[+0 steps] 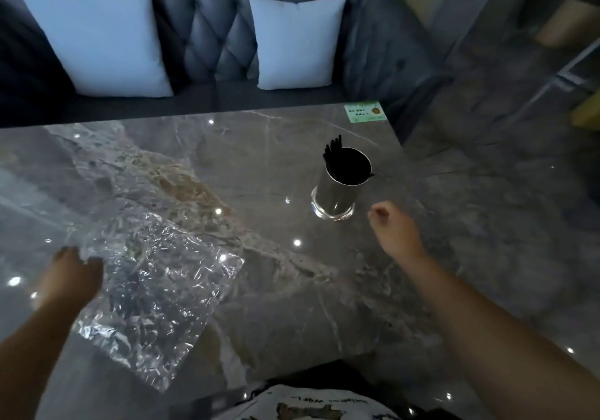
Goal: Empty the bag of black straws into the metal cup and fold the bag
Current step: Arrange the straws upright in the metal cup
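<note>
The empty bag (152, 293) is pinched by the left hand (73, 273) near the table's (259, 289) left edge; the right hand (394, 228) is loosely curled, empty. The metal cup (341, 186) of black straws (334, 148) could be toppled by a careless sweep.

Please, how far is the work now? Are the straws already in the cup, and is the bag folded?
Done, it seems: the black straws stand in the metal cup, and the clear bag looks empty. In hand: the left hand holds the bag's edge over the table, the bag spread out and crumpled. The right hand is beside the cup, holding nothing. Left: folding the bag.
</note>
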Tool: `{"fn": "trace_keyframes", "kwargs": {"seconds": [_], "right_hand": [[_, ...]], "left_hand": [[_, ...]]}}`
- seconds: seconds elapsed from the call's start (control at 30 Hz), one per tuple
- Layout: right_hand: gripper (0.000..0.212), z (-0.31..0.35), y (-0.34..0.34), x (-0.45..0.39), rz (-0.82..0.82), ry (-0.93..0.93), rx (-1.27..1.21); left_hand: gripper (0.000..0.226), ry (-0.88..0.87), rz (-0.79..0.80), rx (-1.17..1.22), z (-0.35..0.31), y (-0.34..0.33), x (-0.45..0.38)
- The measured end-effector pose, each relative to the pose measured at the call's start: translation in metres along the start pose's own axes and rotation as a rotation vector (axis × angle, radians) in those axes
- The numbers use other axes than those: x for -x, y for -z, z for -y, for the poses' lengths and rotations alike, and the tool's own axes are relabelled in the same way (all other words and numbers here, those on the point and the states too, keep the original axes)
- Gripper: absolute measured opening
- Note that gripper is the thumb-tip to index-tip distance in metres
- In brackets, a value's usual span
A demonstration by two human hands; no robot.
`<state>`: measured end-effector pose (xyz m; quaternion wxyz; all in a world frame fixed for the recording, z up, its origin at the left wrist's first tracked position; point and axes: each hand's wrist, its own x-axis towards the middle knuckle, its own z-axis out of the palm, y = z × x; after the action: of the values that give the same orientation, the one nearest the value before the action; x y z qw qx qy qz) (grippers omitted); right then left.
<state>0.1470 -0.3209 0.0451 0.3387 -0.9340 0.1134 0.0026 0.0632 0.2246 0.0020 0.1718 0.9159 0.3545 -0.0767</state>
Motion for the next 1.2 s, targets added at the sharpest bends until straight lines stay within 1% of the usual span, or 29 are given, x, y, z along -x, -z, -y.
{"fn": "trace_keyframes", "kwargs": {"seconds": [0.03,0.07,0.13,0.2,0.27,0.33,0.4,0.53,0.6,0.67,0.73,0.8,0.87,0.93,1.0,1.03,1.07,1.1,1.2], "right_hand": [[0.026,-0.001,0.005,-0.008,-0.015,-0.001,-0.047],[0.036,-0.001,0.009,-0.016,-0.02,0.013,-0.09],[0.064,0.001,0.017,-0.032,0.014,0.07,-0.154],[0.092,0.002,0.024,-0.052,0.109,0.134,-0.099],[0.111,0.003,0.029,-0.073,0.235,0.204,0.032],[0.122,0.005,0.03,-0.092,0.369,0.29,0.091],[0.128,0.009,0.029,-0.11,0.478,0.373,0.136],[0.133,0.022,0.026,-0.146,0.665,0.458,0.202],[0.133,0.029,0.024,-0.158,0.726,0.501,0.23],[0.133,0.034,0.022,-0.171,0.776,0.52,0.202],[0.129,0.038,0.02,-0.181,0.802,0.51,0.157],[0.119,0.041,0.017,-0.189,0.81,0.507,0.124],[0.099,0.044,0.013,-0.195,0.8,0.486,0.069],[0.076,0.046,0.01,-0.197,0.768,0.434,-0.013],[0.049,0.048,0.007,-0.2,0.711,0.377,-0.09],[0.036,0.048,0.007,-0.201,0.704,0.344,-0.144],[0.027,0.047,0.006,-0.201,0.722,0.308,-0.213],[0.025,0.046,0.007,-0.201,0.756,0.276,-0.286],[0.039,0.04,0.013,-0.198,0.831,0.242,-0.411]], "left_hand": [[0.045,-0.095,-0.037,0.061,-0.031,0.0,0.011],[0.05,-0.178,-0.018,0.149,-0.071,-0.001,0.029],[0.064,-0.334,0.094,0.277,-0.14,-0.012,0.059],[0.08,-0.462,0.225,0.354,-0.205,-0.025,0.088],[0.094,-0.57,0.326,0.4,-0.264,-0.036,0.11],[0.109,-0.63,0.422,0.438,-0.311,-0.045,0.121],[0.122,-0.636,0.507,0.43,-0.342,-0.053,0.123],[0.129,-0.62,0.566,0.416,-0.373,-0.066,0.114],[0.131,-0.62,0.576,0.446,-0.378,-0.068,0.112],[0.125,-0.613,0.569,0.443,-0.384,-0.07,0.107],[0.111,-0.618,0.564,0.463,-0.388,-0.072,0.101],[0.09,-0.654,0.569,0.504,-0.393,-0.071,0.097],[0.075,-0.669,0.58,0.523,-0.399,-0.069,0.093],[0.067,-0.657,0.555,0.554,-0.405,-0.066,0.09],[0.061,-0.643,0.474,0.591,-0.414,-0.067,0.084],[0.058,-0.632,0.43,0.592,-0.418,-0.068,0.081],[0.056,-0.616,0.395,0.586,-0.422,-0.07,0.08],[0.054,-0.6,0.375,0.585,-0.426,-0.071,0.078],[0.045,-0.563,0.371,0.625,-0.435,-0.073,0.075]]}}
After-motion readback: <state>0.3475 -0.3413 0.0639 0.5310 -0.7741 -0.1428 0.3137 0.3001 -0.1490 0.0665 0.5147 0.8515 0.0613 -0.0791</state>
